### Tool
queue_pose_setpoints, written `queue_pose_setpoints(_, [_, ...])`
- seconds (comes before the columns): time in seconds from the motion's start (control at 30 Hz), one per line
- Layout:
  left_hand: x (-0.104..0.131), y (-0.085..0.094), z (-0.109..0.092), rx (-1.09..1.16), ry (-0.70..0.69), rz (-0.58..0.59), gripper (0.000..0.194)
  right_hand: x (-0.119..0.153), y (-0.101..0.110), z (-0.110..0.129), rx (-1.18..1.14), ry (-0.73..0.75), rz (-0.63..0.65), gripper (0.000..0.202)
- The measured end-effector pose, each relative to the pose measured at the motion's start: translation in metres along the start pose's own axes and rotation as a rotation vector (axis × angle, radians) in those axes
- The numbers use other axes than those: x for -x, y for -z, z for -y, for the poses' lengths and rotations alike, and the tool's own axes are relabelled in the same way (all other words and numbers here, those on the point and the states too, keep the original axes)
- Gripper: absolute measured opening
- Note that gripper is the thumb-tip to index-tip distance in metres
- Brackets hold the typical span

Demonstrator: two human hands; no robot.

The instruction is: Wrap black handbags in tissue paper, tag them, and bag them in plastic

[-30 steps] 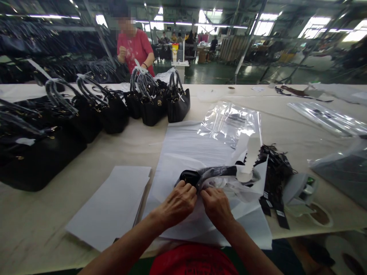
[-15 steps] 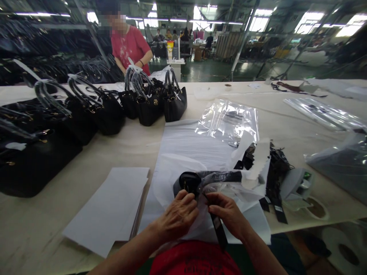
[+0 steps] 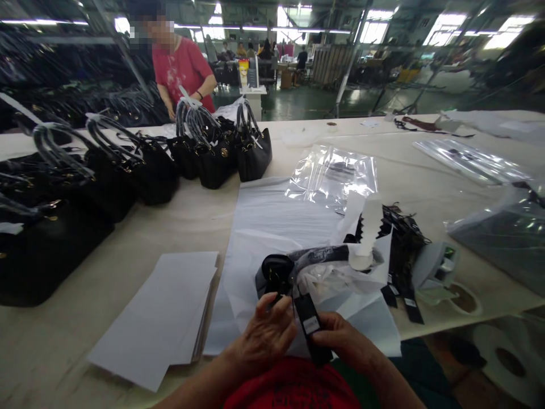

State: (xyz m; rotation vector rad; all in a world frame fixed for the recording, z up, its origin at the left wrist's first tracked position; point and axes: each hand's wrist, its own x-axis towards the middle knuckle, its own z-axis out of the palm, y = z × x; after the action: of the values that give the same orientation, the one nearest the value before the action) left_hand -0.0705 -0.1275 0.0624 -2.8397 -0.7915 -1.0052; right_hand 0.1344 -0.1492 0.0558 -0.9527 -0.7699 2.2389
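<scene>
A black handbag [image 3: 272,267] with gold-coloured fittings lies on white tissue paper [image 3: 255,216] in front of me. Its handle [image 3: 323,255], wrapped in clear film, stretches to the right. My left hand [image 3: 270,332] is closed at the bag's near edge, fingers bent around a fitting; the exact spot they pinch is partly hidden. Between thumb and fingers, my right hand [image 3: 347,341] holds a black hang tag [image 3: 307,315] with a small white label. The tag hangs just right of my left fingertips, its thin cord running up towards the bag.
Several black handbags [image 3: 255,153] stand at the left and back. White sheets [image 3: 157,312] are stacked at left. A clear plastic bag [image 3: 336,170] lies behind the tissue. Black tags [image 3: 400,238] and a tape dispenser [image 3: 436,267] sit at right. A person in red [image 3: 183,68] stands across the table.
My right hand has drawn slightly down and towards me, and the tag's labelled face now shows. My left fingers have shifted a little lower at the bag's edge. The whole view has turned slightly.
</scene>
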Motion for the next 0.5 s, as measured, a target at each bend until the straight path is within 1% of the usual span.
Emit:
queue_pose_setpoints(0.07, [-0.004,-0.002,0.000,0.079,0.011,0.010,0.021,0.001,0.000,0.000,0.000,-0.044,0.092,0.036])
queue_pose_setpoints(0.1, [-0.006,-0.004,0.000,0.135,0.031,0.006,0.019,0.000,0.001,-0.002,-0.006,-0.040,0.107,0.038])
queue_pose_setpoints(0.13, [-0.009,-0.006,0.000,0.205,0.058,-0.005,0.017,-0.001,0.002,-0.004,-0.014,-0.018,0.096,0.039])
queue_pose_setpoints(0.2, [-0.013,-0.011,-0.001,0.378,0.124,-0.043,0.016,-0.006,0.004,-0.010,-0.037,0.073,0.009,0.037])
queue_pose_setpoints(0.3, [-0.014,-0.015,-0.005,0.624,0.235,-0.077,0.013,-0.015,0.005,-0.018,-0.063,0.225,-0.172,0.037])
queue_pose_setpoints(0.4, [-0.009,-0.011,-0.010,0.770,0.461,-0.092,0.013,-0.025,0.001,-0.022,-0.086,0.334,-0.305,0.032])
queue_pose_setpoints(0.5, [-0.001,-0.006,-0.012,0.885,0.710,-0.072,0.013,-0.031,-0.006,-0.021,-0.116,0.376,-0.380,0.026])
